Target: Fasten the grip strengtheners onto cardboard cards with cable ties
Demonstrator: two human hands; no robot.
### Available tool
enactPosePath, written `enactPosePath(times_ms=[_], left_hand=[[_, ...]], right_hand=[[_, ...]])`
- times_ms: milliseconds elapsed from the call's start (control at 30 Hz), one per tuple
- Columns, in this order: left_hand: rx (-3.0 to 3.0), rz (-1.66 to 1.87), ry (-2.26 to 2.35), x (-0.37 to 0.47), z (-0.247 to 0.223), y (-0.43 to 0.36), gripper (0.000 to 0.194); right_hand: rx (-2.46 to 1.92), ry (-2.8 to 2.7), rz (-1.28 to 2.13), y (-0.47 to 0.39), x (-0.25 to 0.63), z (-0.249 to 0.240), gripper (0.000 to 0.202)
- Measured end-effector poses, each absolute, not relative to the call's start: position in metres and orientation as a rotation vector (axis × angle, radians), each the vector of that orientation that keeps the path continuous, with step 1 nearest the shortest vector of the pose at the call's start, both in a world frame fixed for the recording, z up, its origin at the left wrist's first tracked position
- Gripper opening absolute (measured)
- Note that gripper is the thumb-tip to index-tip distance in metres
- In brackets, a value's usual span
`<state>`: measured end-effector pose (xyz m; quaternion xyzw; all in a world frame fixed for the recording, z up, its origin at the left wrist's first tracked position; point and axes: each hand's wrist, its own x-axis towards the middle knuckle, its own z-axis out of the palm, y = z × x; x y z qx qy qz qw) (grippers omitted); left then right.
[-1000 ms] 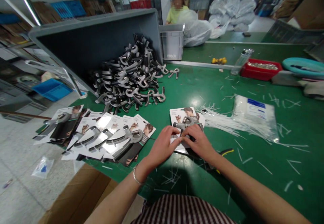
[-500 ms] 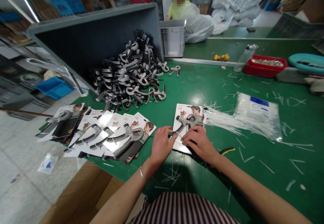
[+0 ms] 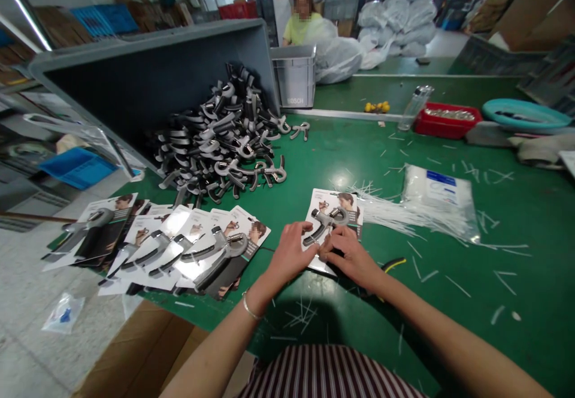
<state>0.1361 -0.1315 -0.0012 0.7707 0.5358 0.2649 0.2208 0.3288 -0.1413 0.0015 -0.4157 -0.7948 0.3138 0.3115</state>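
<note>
A grey and black hand grip strengthener (image 3: 327, 223) lies on a printed backing card (image 3: 317, 197) in front of me. At the left edge of the card, my left hand (image 3: 293, 247) curls its fingers and thumb around the lower handle end. My right hand (image 3: 348, 253) works from the other side, fingertips pinched together low on the card, close to the left thumb. Whatever sits in that pinch is too small or covered to make out. Just right of the card spreads a bunch of white cable ties (image 3: 386, 212). Yellow-and-black handled pliers (image 3: 393, 263) lie partly behind my right forearm.
Several carded grip strengtheners (image 3: 224, 248) overlap at left. Behind them a tipped grey bin (image 3: 157, 32) spills loose grip strengtheners (image 3: 233, 134). A bag of cable ties (image 3: 440, 200), a red tray (image 3: 447, 123) and a turquoise basin (image 3: 523, 113) stand right. A person (image 3: 302, 23) is across the table.
The view has swung slightly, shifting most surroundings left and a little down. My hands have drawn closer together over the bottom of the card; the left thumb now nearly meets the right fingers.
</note>
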Motion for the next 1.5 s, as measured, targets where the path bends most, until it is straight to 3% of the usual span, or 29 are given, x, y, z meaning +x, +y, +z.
enactPosePath(times_ms=[300, 333, 433, 500, 567, 667, 733, 800, 933, 1033, 1100, 1167, 1333, 1400, 1500], left_hand=[[2.257, 0.580, 1.539, 0.135, 0.009, -0.128, 0.026], [2.219, 0.566, 1.540, 0.131, 0.012, -0.126, 0.025], [2.161, 0.516, 1.597, 0.126, 0.016, -0.115, 0.035], [2.239, 0.467, 1.616, 0.134, 0.016, -0.106, 0.043], [2.338, 0.427, 1.605, 0.146, 0.016, -0.099, 0.037], [2.374, 0.401, 1.617, 0.152, 0.021, -0.090, 0.019], [2.285, 0.451, 1.621, 0.139, 0.029, -0.086, 0.016], [2.076, 0.585, 1.651, 0.117, 0.038, -0.083, 0.019], [1.291, 0.876, 1.445, 0.083, 0.044, -0.082, 0.044], [0.894, 0.767, 1.097, 0.086, 0.035, -0.086, 0.045], [0.828, 0.719, 1.024, 0.095, 0.027, -0.088, 0.043], [0.866, 0.780, 1.073, 0.101, 0.023, -0.089, 0.042], [1.089, 0.882, 1.275, 0.099, 0.025, -0.080, 0.031], [1.114, 0.880, 1.312, 0.099, 0.027, -0.076, 0.028], [1.115, 0.887, 1.321, 0.101, 0.028, -0.072, 0.028]], right_hand=[[-1.047, -2.339, 0.651, -0.157, 0.356, 0.005, 0.019], [-1.092, -2.402, 0.620, -0.164, 0.374, 0.002, 0.031], [-1.288, -2.575, 0.389, -0.189, 0.435, -0.015, 0.094], [-1.319, -2.678, 0.261, -0.201, 0.465, -0.028, 0.116], [-1.353, -2.769, 0.237, -0.205, 0.477, -0.033, 0.109], [-1.469, -2.806, 0.369, -0.199, 0.477, -0.024, 0.062], [-1.552, -2.671, 0.644, -0.195, 0.478, -0.011, 0.043], [-1.664, -2.329, 1.047, -0.195, 0.482, 0.001, 0.040], [-1.657, -1.372, 1.710, -0.195, 0.474, 0.022, 0.044], [-1.390, -1.112, 1.934, -0.185, 0.442, 0.031, 0.037], [-1.368, -1.265, 1.941, -0.171, 0.419, 0.035, 0.036], [-1.459, -1.684, 1.672, -0.152, 0.402, 0.039, 0.039], [-1.452, -2.563, 0.069, -0.109, 0.381, 0.048, 0.051], [-1.415, -2.648, -0.216, -0.100, 0.374, 0.048, 0.061], [-1.391, -2.659, -0.359, -0.096, 0.363, 0.043, 0.069]])
